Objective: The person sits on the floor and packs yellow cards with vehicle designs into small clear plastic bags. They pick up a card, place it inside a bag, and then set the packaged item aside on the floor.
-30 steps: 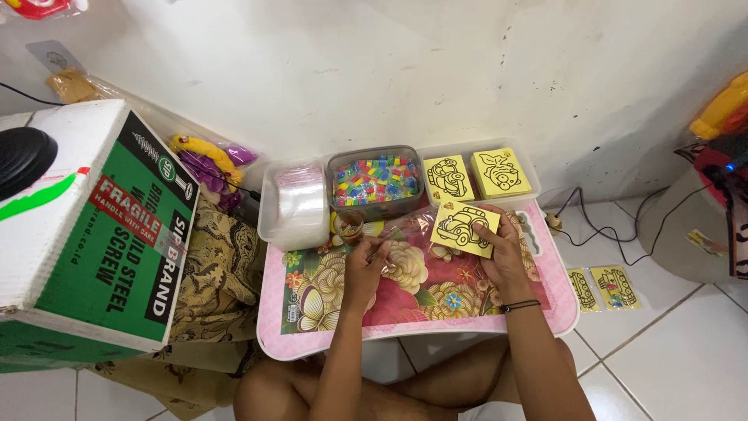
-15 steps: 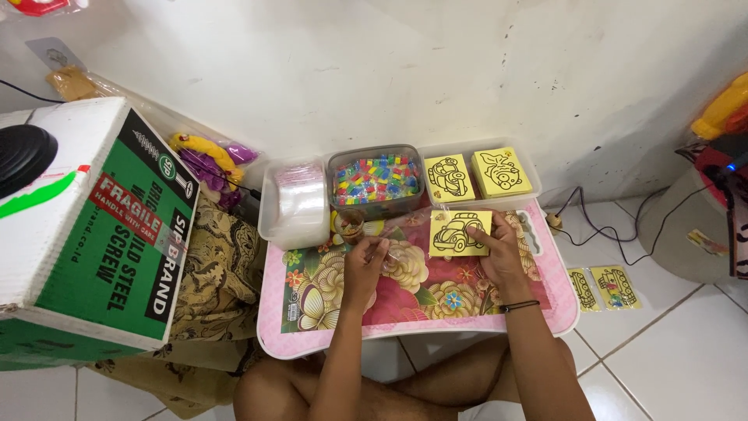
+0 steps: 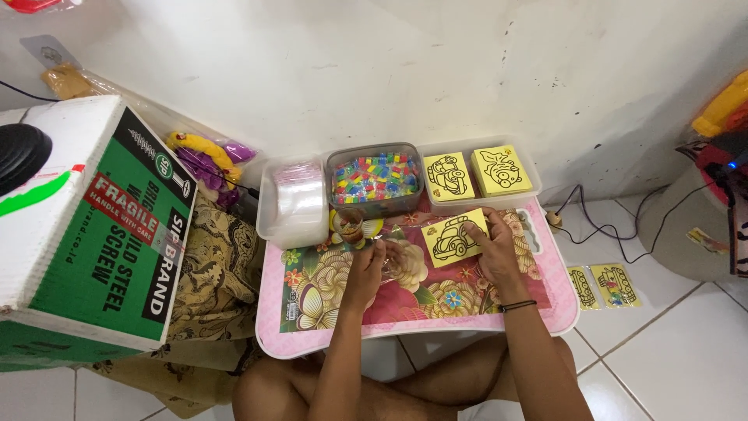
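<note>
White tiled floor and a scuffed white wall frame a small pink lap table (image 3: pixel 545 308) with a flowered top, set over the person's crossed legs. On it, the right hand (image 3: pixel 492 251) rests with fingers spread flat on a yellow card (image 3: pixel 454 236) bearing a black car outline. The left hand (image 3: pixel 372 263) curls its fingers around a clear plastic sleeve (image 3: pixel 389 238) just beside the card. Behind them sit a tub of coloured pieces (image 3: pixel 375 178), a tray of yellow cards (image 3: pixel 475 173) and a clear tub (image 3: pixel 294 204). A green and white cardboard box (image 3: pixel 93 234) stands to the left.
</note>
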